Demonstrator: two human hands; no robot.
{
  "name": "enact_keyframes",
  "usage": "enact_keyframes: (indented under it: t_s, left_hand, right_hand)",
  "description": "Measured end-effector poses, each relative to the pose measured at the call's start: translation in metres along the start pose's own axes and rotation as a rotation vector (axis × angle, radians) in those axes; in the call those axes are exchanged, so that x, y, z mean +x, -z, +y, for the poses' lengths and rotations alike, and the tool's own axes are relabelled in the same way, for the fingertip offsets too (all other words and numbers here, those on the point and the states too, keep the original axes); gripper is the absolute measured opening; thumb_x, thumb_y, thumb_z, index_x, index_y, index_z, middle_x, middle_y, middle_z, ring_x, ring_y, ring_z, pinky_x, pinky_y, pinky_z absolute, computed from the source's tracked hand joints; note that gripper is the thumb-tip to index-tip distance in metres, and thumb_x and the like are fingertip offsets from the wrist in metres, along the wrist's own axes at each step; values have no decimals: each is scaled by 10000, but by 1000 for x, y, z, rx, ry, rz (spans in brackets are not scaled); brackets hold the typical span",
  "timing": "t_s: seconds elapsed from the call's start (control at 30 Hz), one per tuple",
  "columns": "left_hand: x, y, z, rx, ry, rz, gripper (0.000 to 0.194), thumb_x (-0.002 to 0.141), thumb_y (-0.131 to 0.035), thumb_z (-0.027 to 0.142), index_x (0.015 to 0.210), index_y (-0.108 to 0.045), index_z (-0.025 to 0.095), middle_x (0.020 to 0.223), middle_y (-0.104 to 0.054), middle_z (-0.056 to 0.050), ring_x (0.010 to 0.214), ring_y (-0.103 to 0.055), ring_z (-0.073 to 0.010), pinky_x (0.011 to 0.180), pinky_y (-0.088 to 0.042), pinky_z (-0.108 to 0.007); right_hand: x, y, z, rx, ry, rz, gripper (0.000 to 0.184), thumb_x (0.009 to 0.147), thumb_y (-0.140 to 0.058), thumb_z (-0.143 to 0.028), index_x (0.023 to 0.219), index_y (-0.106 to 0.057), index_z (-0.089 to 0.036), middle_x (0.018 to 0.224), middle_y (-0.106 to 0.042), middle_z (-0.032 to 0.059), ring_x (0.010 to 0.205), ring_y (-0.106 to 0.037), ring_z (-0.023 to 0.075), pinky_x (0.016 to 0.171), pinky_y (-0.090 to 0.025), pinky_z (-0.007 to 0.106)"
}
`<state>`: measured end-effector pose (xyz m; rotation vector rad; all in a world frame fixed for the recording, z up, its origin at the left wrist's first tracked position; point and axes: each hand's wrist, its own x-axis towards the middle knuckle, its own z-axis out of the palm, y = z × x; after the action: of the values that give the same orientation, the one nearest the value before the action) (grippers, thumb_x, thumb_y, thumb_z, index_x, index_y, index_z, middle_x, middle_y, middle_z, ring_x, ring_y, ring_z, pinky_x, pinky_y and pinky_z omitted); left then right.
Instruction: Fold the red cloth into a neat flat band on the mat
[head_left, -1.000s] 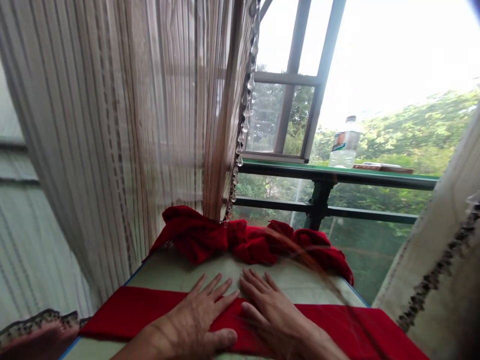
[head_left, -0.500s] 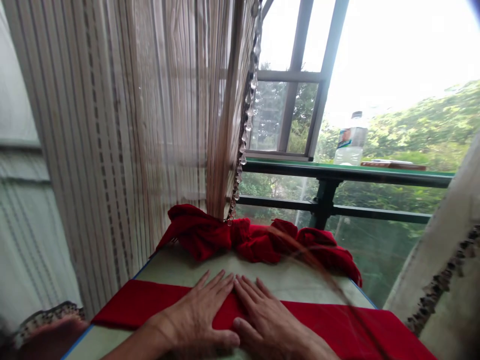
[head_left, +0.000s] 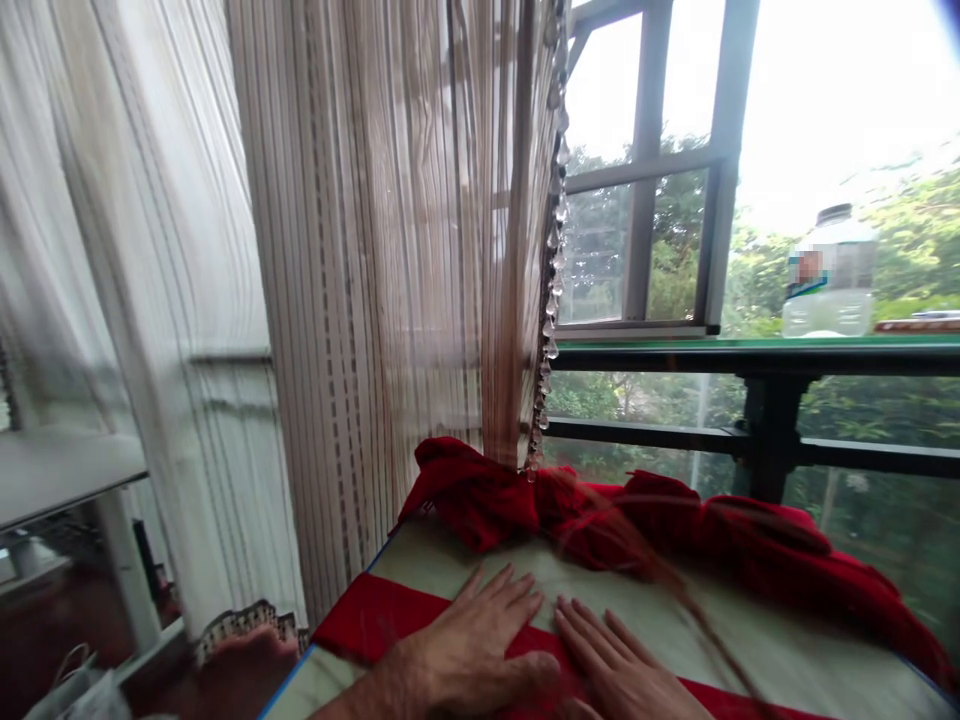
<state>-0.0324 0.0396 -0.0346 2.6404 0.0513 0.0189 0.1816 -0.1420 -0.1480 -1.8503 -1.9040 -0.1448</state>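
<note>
A folded strip of red cloth (head_left: 390, 617) lies flat across the pale tabletop (head_left: 442, 560). My left hand (head_left: 480, 635) rests palm down on it, fingers spread and fingertips reaching past its far edge. Beside it my right hand (head_left: 615, 655) is also laid flat, fingers extended and angled towards the left hand; its lower part runs out of the frame. Neither hand grips anything. Along the table's far edge another red cloth (head_left: 480, 500) sits bunched up in folds.
A sheer striped curtain (head_left: 405, 300) with a bead trim (head_left: 551, 290) hangs behind the table. Beyond are a dark railing (head_left: 652, 357), an open window (head_left: 637, 180) and a plastic bottle (head_left: 832, 280) on the ledge. At left stands a white table (head_left: 67, 470).
The view has turned left, so everything sits further right in it. My hands are still flat on the red strip, now slightly further apart at the fingertips.
</note>
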Motion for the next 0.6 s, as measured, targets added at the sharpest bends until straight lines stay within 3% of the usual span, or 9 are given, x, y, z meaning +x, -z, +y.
enact_keyframes:
  t_s: [0.07, 0.13, 0.27, 0.4, 0.6]
  left_hand:
    - [1, 1, -7, 21, 22, 40, 891, 1018, -437, 808, 1702, -390, 238, 1776, -298, -100, 1664, -181, -379, 1371, -63, -570]
    - [1, 1, -13, 38, 52, 64, 860, 1037, -417, 785, 1696, -407, 232, 1769, -319, -107, 1658, -209, -381, 1364, -92, -594]
    - [4, -4, -20, 45, 78, 103, 796, 1054, -426, 745, 1688, -426, 264, 1757, -356, -88, 1651, -243, -371, 1362, -100, -601]
    - [6, -10, -20, 99, 85, 152, 743, 1055, -459, 712, 1670, -463, 294, 1737, -394, -85, 1633, -296, -375, 1356, -140, -619]
    - [-17, 2, -41, 205, 114, 156, 648, 1090, -480, 609, 1675, -443, 335, 1730, -404, -49, 1615, -350, -327, 1364, -196, -538]
  right_hand:
    - [-2, -10, 9, -45, 51, 82, 853, 1001, -690, -551, 1669, -160, -541, 1678, -425, -44, 1495, -510, 338, 1207, -542, 517]
    - [-2, -16, 15, -134, 88, 129, 840, 1016, -667, -556, 1686, -164, -486, 1663, -455, -12, 1460, -554, 333, 1170, -579, 478]
    - [-2, -12, 20, -291, 140, 71, 765, 1042, -608, -597, 1679, -257, -360, 1622, -499, 56, 1409, -601, 338, 1114, -612, 434]
    - [-1, -4, 16, -248, 125, 66, 763, 1021, -659, -576, 1661, -278, -413, 1618, -503, 21, 1422, -585, 302, 1146, -568, 375]
    - [10, 12, -9, -68, -29, -80, 636, 1040, -561, -623, 1614, -381, -417, 1629, -461, 37, 1491, -492, 329, 1221, -468, 490]
